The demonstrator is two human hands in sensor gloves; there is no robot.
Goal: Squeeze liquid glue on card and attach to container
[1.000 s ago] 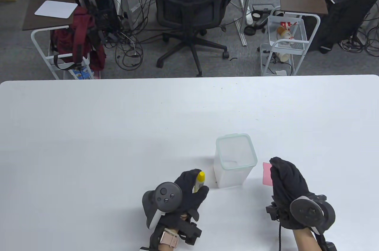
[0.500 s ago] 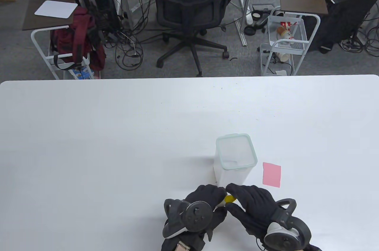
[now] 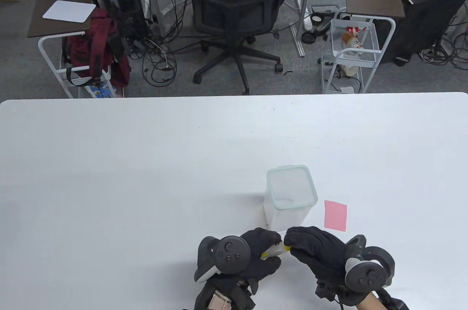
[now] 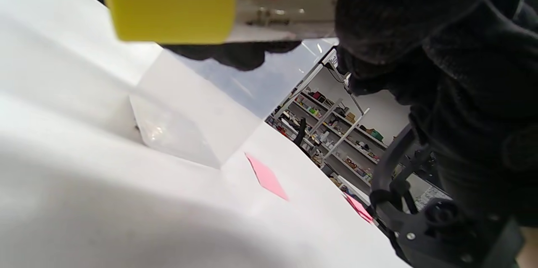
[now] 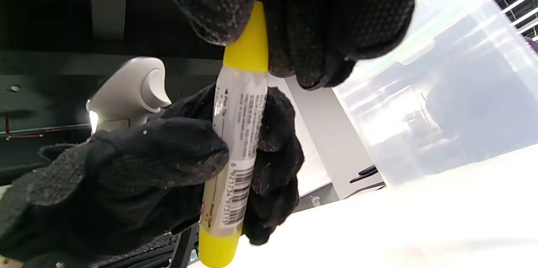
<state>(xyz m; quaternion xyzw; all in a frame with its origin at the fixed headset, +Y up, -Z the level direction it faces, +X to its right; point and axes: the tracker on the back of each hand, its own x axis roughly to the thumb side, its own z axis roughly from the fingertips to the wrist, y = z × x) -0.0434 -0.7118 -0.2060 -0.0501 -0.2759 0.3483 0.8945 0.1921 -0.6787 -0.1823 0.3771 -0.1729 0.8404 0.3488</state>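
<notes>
So my left hand (image 3: 256, 251) had its grip wrapped round the glue tube (image 5: 237, 142), a slim clear barrel with a printed label and barcode. My right hand (image 3: 314, 248) was pinching the smooth yellow cap (image 5: 248, 41) at its end, so I'd call this the uncapping step. Next it probably needed a twist or pull while the left held firm. Just beyond my grip stood the frosted square container (image 3: 290, 196), and the flat pink card (image 3: 335, 215) lay on the white surface (image 3: 146, 163) beside it.

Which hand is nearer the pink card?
Right. The right hand is just below the pink card, gripping the glue tube cap; the left hand is farther left, below the container.
</notes>
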